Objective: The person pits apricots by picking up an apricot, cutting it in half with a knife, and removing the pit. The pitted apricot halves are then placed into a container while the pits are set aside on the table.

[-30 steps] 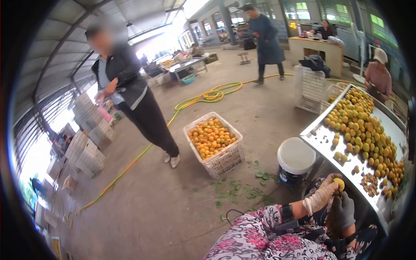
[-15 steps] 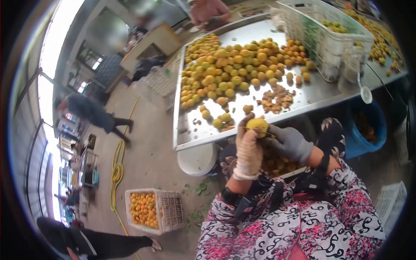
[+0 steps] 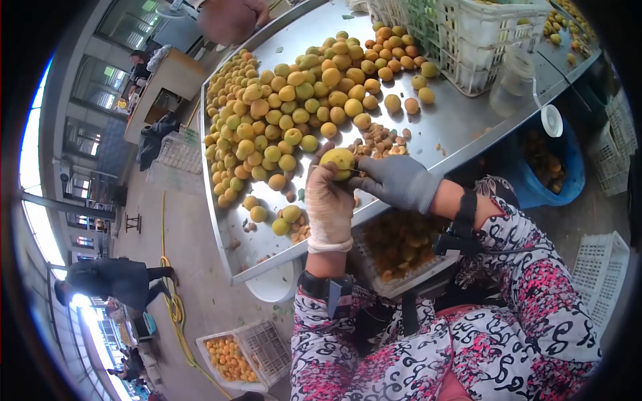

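bright, shed-like workshop seen from the head camera, with a silver metal table (image 3: 461, 123) bearing a heap of round yellow-orange fruits (image 3: 296, 78). the person's left hand (image 3: 330, 210), in a cream knitted glove, holds one round yellow-green fruit (image 3: 336, 159) by the table's near side. the right hand (image 3: 404, 184), in a grey glove, brings narrowed fingers to the fruit's side; whether they pinch anything cannot be told.

the fruit looks light and firm but easily bruised, perhaps slick where wet; its rounded sides seem the safest hold.

its underside is hidden. a thin sliver beside the right fingertips is too small to identify. a white plastic box (image 3: 401, 289) below holds shadowed, indistinct pieces, and a pink-clothed person (image 3: 227, 21) across the table is blurred and cut off.
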Demonstrator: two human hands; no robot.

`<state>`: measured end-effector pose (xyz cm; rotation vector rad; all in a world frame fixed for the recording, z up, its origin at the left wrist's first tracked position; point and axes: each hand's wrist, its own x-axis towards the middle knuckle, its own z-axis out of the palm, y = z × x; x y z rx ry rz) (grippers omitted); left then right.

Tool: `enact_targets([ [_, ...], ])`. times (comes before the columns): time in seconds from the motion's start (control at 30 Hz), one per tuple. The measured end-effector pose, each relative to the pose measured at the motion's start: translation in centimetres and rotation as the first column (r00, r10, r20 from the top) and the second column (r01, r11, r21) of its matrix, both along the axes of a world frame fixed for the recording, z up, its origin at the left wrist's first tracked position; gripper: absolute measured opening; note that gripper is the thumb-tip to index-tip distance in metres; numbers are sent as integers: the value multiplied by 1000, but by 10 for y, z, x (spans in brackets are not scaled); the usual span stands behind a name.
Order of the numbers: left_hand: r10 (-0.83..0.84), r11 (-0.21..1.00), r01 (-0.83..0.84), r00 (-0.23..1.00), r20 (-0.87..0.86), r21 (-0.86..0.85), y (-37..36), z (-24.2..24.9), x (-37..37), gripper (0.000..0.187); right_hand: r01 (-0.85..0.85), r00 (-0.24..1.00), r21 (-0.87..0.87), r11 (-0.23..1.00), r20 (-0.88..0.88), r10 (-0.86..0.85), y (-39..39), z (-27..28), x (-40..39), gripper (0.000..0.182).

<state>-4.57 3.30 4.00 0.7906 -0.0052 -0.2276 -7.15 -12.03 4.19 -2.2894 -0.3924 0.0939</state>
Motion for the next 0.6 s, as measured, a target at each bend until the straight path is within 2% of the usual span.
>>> enact_targets([
  [0.1, -90, 996, 90, 994, -66, 2, 2, -5, 18, 40, -9, 1000, -63, 998, -7, 8, -3, -6, 15, 38],
  [0.37, -64, 998, 65, 993, -98, 6, -2, -23, 27, 40, 13, 997, -38, 999, -75, -16, -4, -13, 28, 39],
  [0.5, -18, 992, 24, 999, -42, 127, -7, -9, 22, 36, 11, 995, -67, 998, -102, -18, -4, -14, 34, 39],
  [0.57, 5, 942, -5, 1000, 0, 337, -10, -4, 18, 44, 8, 993, -48, 999, -120, -13, -4, -14, 35, 40],
  [0.6, 4, 942, -4, 1000, -1, 336, -10, -5, 17, 44, 8, 993, -49, 999, -121, -14, -4, -15, 34, 40],
])
